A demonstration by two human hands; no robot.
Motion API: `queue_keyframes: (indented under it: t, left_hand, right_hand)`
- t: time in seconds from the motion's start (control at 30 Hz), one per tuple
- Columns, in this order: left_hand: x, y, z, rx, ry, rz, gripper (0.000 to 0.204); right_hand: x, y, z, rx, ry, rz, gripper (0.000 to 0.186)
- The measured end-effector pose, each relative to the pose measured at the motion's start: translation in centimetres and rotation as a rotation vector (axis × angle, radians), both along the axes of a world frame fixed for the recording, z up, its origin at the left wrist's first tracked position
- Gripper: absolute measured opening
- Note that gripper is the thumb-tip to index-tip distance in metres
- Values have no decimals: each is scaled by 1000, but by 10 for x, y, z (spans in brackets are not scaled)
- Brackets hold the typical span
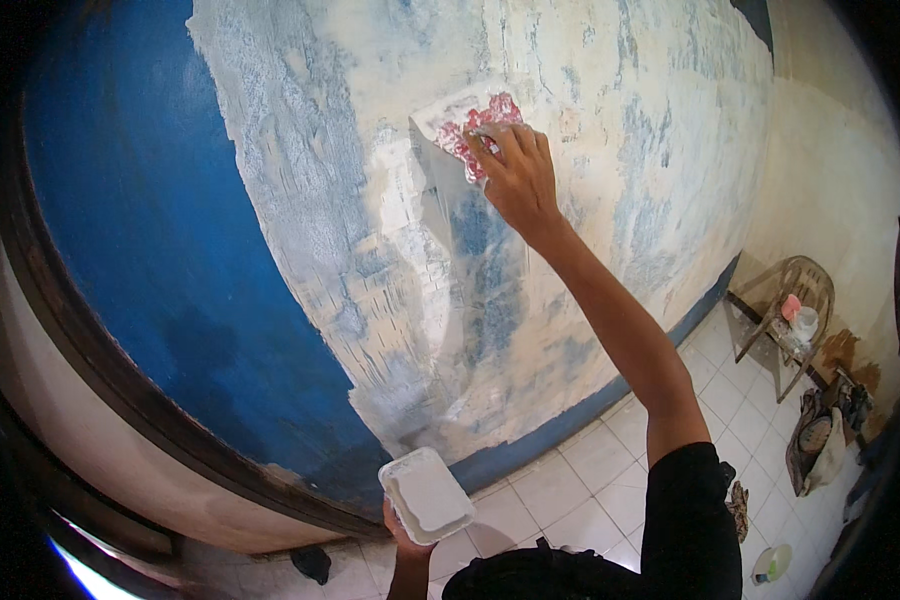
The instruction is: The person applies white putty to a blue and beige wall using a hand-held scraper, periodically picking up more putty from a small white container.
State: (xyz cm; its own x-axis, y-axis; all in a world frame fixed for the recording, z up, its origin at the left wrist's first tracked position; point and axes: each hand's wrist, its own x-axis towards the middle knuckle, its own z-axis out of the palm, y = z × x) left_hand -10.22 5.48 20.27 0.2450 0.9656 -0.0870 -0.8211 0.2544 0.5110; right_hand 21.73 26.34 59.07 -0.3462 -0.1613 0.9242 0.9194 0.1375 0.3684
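My right hand (518, 185) is closed on a red putty spreader (475, 125) smeared with white putty. Its broad edge lies against the wall (560, 290), which is blue in part and coated with patchy white and cream filler. A fresh, bright white streak of putty (402, 190) runs down just left of the spreader. Low in front of me, my left hand (402, 530) grips a shallow white plastic tub (427, 495) from its left side and below. The tub is tilted toward me, and pale putty appears to coat its inside; how much it holds I cannot tell.
Dark wooden trim (120, 375) curves along the left. A chair (795, 300) with a pink item and a white container stands at the right wall. Bags or cloths (815, 445) lie on the white tiled floor (590, 480), with a pale bucket (772, 565) nearer me.
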Motion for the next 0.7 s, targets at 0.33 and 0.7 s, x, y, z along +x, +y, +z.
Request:
queue_keyframes:
  t: [0.33, 0.7]
  left_hand:
    - [5, -3, 23, -9, -10, -44, 72]
    - [6, 2, 17, -7, 67, -29, 72]
  right_hand:
    - [-3, 5, -76, -113, 93, 15, 47]
    - [-9, 9, -179, -271, 92, 55, 34]
